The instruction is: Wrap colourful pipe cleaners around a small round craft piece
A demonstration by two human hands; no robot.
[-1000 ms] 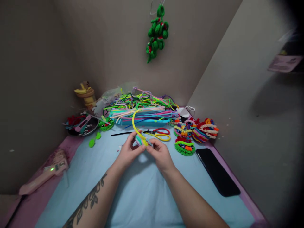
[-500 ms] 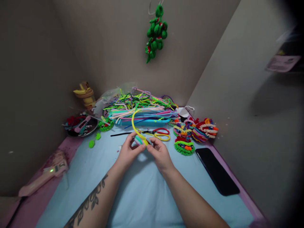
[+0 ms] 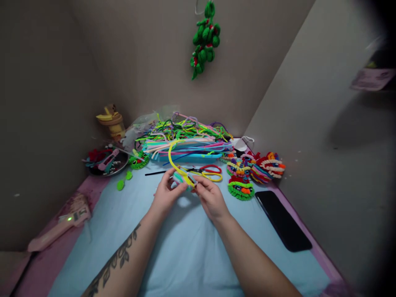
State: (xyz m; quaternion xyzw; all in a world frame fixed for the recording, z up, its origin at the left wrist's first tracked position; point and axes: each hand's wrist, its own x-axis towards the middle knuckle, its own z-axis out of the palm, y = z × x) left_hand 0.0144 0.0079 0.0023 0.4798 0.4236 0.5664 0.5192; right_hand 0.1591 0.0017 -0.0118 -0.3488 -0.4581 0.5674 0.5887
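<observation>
Between my two hands, above the middle of the table, is a small pastel bundle of pipe cleaners (image 3: 178,178) in mint and other light colours. A long yellow pipe cleaner (image 3: 171,154) crosses it and arcs up and away. My left hand (image 3: 167,190) grips the bundle from the left side, thumb on the near face. My right hand (image 3: 210,194) pinches the yellow pipe cleaner's near end at the bundle's right edge. Just beyond the hands lie scissors (image 3: 213,177) with red and yellow handles, and a black pipe cleaner (image 3: 154,172).
A blue tray (image 3: 192,160) heaped with pipe cleaners stands at the back. Finished fuzzy figures (image 3: 241,189) and a black phone (image 3: 283,220) lie on the right. On the left are a glue gun (image 3: 58,231) with a green light, a metal bowl (image 3: 123,164) and green pieces (image 3: 120,185).
The bundle has turned slightly in my hands, and the yellow pipe cleaner's arc has swung a little left. My right fingers have shifted to its near end.
</observation>
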